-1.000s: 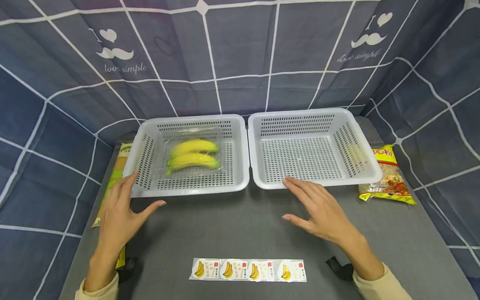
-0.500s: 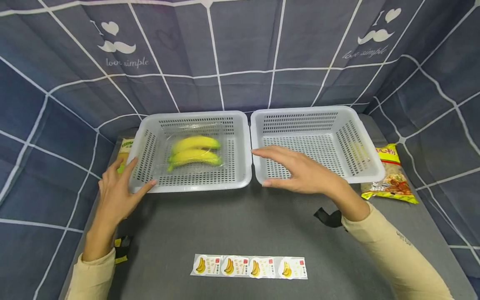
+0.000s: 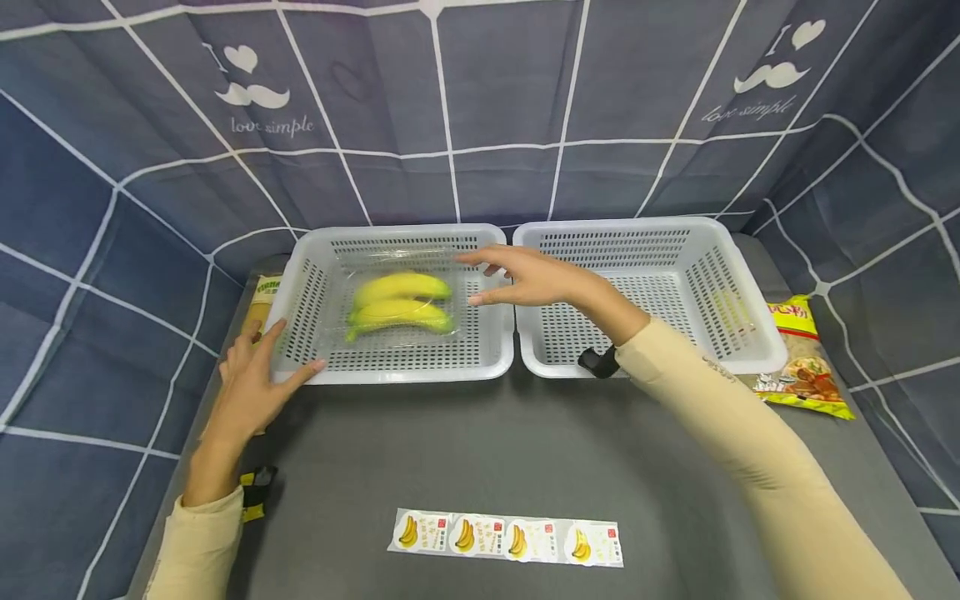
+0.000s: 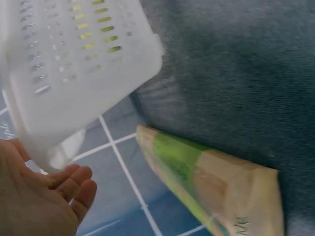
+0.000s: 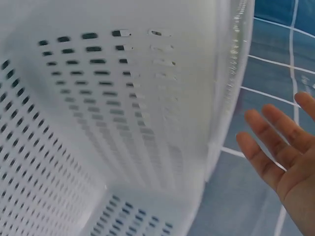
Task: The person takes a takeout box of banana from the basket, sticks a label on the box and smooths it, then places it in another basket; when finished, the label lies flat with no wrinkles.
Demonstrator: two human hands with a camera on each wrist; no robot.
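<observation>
Right hand is out over the near-right corner of the left basket, fingers straight and spread, its grip loose and holding nothing; the wrist view shows those fingers just beside the basket's white perforated wall. Just beyond the fingertips, inside that basket, lies the clear pack of two bananas. Behind the wrist sits the second basket, the forearm crossing its near-left corner. Left hand rests with straight fingers and thumb against the left basket's near-left corner, grip relaxed, nothing pinched. Beside that hand a green and tan packet lies on the counter. Nearer the person, a strip of banana stickers; far off by the right elbow, a yellow snack bag.
</observation>
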